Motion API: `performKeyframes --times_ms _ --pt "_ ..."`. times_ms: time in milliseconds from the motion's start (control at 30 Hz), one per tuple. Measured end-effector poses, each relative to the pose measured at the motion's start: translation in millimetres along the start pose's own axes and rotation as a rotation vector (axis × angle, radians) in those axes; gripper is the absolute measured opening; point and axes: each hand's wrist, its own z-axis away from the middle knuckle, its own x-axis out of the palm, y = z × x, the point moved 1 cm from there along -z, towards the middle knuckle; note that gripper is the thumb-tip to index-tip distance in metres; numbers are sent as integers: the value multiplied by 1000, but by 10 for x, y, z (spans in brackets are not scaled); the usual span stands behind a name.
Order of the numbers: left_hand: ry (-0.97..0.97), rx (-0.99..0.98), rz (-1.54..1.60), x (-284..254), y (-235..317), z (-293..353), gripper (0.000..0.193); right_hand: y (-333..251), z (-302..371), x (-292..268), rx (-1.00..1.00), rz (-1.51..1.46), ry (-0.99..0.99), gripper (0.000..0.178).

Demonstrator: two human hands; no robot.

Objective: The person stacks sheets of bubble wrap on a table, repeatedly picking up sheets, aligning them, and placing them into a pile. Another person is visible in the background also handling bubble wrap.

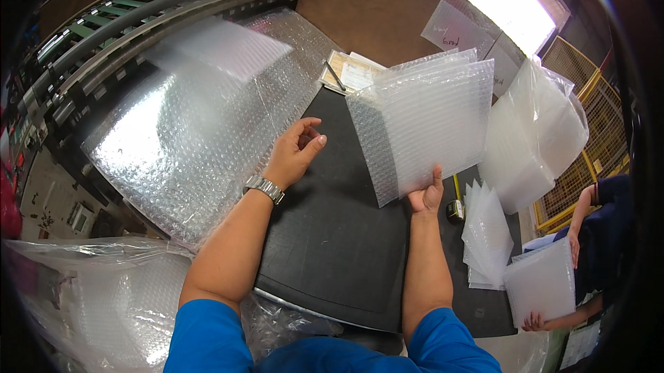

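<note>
Right hand [426,200] pinches fanned bubble-wrap sheets [436,120] above the black counter [332,241]; left hand [293,156] hovers, thumb and fingers slightly apart.

Table [325,248]: centre. Clipboard [358,75], pen [335,77] on it: table's far end, before board [366,6]. Bubble wrap [207,138]: left of table, in front of rollers [131,23]. Left hand [294,155]: over table, beside bubble wrap. Bubble bags [436,117]: in right hand [425,196], over table's right side. Tape measure [454,211]: between right forearm and loose pouches [487,234]. Plastic sack [529,144]: beyond loose pouches. Co-worker [612,234]: far right, fence [612,117] behind. Second sack [117,297]: lower left, nearer than bubble wrap.
</note>
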Motion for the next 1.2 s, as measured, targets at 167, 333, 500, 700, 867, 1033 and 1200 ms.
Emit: performKeyframes --times_ms 167,333,500,700,867,1033,1200 --pt "-9 -13 11 -7 -18 -3 36 -7 4 22 5 -36 -8 56" --pt "-53 -73 -36 -13 16 8 36 1 -3 1 -13 -26 -23 57" --pt "143 358 -787 -91 146 2 41 41 -2 20 33 -1 -4 58" --pt "-48 -169 -1309 -181 -69 74 37 169 -16 84 264 76 28 55" --pt "-394 -426 -896 -104 -86 -69 34 357 -5 144 413 249 116 49" --pt "332 -148 -1004 -383 -230 -110 49 357 95 379 407 396 113 45" --pt "168 -342 -795 -348 -47 -70 74 331 115 378 474 560 72 44"
